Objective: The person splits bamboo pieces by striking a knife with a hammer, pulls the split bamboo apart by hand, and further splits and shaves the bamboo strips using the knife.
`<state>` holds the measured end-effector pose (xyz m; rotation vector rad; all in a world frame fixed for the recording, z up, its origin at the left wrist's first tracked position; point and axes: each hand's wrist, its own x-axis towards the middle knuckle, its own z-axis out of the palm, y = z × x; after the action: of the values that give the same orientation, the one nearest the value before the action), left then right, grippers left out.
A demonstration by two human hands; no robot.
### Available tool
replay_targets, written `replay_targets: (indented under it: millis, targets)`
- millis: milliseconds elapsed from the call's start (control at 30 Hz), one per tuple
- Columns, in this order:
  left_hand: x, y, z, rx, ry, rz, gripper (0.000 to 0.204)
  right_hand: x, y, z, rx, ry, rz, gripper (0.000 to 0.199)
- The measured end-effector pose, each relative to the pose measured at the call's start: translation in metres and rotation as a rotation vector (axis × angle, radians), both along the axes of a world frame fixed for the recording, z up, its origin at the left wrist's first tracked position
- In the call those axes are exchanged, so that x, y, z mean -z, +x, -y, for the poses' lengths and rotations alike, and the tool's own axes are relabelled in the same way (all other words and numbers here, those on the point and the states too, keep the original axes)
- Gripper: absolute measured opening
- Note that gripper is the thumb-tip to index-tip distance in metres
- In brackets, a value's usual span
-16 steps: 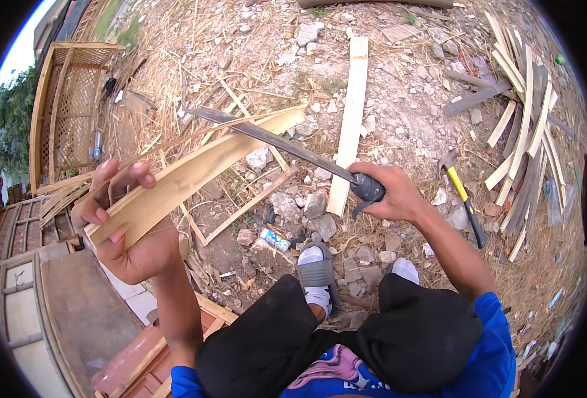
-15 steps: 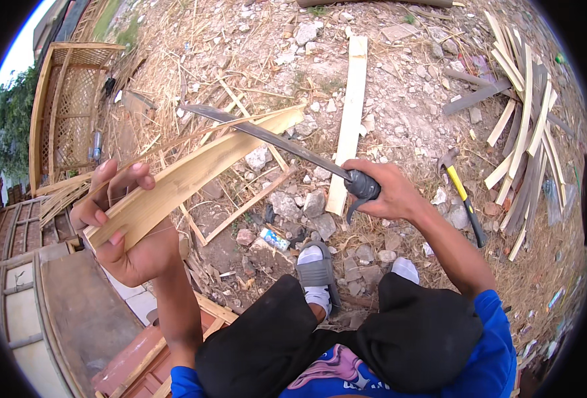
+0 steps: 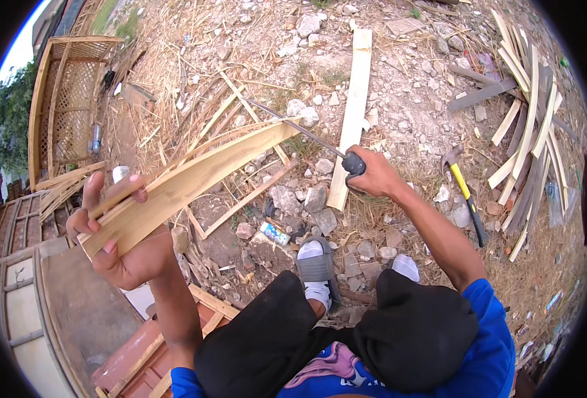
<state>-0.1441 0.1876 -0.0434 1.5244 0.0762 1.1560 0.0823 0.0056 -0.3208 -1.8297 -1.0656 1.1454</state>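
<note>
A bamboo slat [image 3: 187,182] is gripped at its near end by the left hand [image 3: 117,242], fingers curled over the top, palm under; the slat is held up off the ground and runs up-right, w/ its far tip at the blade. A knife [image 3: 300,129] is held by the right hand [image 3: 373,178], fist closed tight round the dark handle; the thin blade is laid across the slat's far end, touching it. A plank [image 3: 352,113] is seen on the stony ground beyond the knife. A yellow-handled hammer [image 3: 464,192] lies right of the right forearm, apart from it. A slat pile [image 3: 528,126] is further right. A sandal [image 3: 316,268] is seen below, betw. the knees.
</note>
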Motion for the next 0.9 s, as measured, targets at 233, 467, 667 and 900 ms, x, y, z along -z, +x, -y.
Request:
replay_targets:
  millis: [233, 467, 667, 900]
  targets:
    - [0.001, -0.012, -0.006, -0.021, 0.018, -0.001, 0.027, -0.048, -0.009, 0.001, -0.07, 0.265, -0.096, 0.048]
    - [0.008, -0.008, -0.006, -0.182, 0.024, 0.0, 0.029, -0.003, 0.014, -0.004, -0.027, -0.17, 0.069, 0.039]
    - [0.007, -0.01, -0.012, -0.265, 0.03, -0.003, 0.031, -0.005, 0.0, 0.014, 0.052, -0.057, 0.077, 0.041]
    - [0.007, -0.006, -0.019, -0.341, -0.015, 0.02, 0.033, 0.015, 0.016, -0.003, 0.021, -0.148, 0.079, 0.038]
